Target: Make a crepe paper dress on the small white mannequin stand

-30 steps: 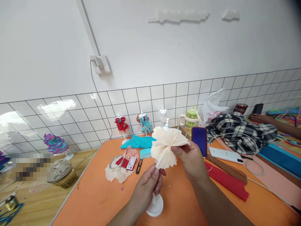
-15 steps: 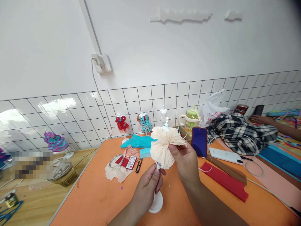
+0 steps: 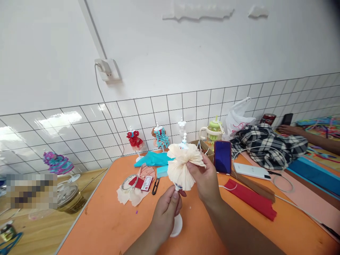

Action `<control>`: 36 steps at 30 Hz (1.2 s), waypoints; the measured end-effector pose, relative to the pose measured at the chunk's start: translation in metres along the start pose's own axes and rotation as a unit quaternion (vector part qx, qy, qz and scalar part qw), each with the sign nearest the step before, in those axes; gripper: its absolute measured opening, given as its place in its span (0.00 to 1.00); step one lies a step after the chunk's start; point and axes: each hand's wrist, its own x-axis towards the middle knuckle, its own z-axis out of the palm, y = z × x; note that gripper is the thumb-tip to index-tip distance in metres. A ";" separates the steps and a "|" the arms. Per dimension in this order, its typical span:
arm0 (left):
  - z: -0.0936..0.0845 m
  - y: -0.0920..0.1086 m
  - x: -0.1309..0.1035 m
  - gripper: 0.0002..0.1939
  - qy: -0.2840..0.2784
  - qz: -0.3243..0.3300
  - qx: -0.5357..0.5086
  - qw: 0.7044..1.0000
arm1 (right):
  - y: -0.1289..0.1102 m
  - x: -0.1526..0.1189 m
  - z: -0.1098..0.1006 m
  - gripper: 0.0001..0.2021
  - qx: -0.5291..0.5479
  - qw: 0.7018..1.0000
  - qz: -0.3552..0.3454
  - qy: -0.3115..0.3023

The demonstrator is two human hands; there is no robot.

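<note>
My left hand [image 3: 167, 209] is closed round the stem of a small white mannequin stand [image 3: 176, 226], whose round base shows below my fingers. Pleated cream crepe paper [image 3: 183, 173] fans out round the mannequin's body. Only its white neck and part of the bust show above the paper. With thumb and fingers, my right hand [image 3: 208, 180] pinches the right side of that paper; the fingertips behind it are hidden. On the orange table to the left lie black thread snips [image 3: 155, 186], a tape roll [image 3: 130, 183] and cream paper scraps [image 3: 132, 199].
Dressed mannequins in red [image 3: 135, 140] and blue [image 3: 161, 138] stand by the tiled wall. Turquoise paper [image 3: 151, 159] lies before them. Rightward are an upright phone [image 3: 222, 157], a lidded cup [image 3: 214, 131], red crepe paper [image 3: 249, 199] and plaid cloth [image 3: 268, 145]. Another person's hand [image 3: 288, 129] is far right.
The view has turned slightly, so most things sit a little further left. Both hands keep their hold; the cream paper is tilted a little differently by my right fingers.
</note>
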 end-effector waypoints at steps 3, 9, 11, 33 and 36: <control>0.004 -0.002 0.002 0.20 -0.004 -0.041 -0.096 0.994 | 0.001 0.001 -0.003 0.10 0.049 0.998 -0.010 -0.038; 0.005 0.002 0.002 0.21 0.009 -0.058 -0.116 0.991 | -0.003 0.005 -0.006 0.14 0.003 0.999 -0.011 -0.053; 0.004 0.001 0.002 0.21 0.010 -0.053 -0.112 0.992 | -0.005 0.006 -0.005 0.14 -0.039 0.998 -0.014 -0.036; 0.004 -0.003 -0.001 0.19 0.033 0.011 0.013 0.999 | -0.009 0.004 -0.004 0.13 -0.145 0.987 -0.073 -0.008; -0.001 0.000 -0.001 0.19 0.040 0.034 0.056 0.997 | -0.008 0.006 -0.005 0.20 -0.079 0.995 -0.052 -0.020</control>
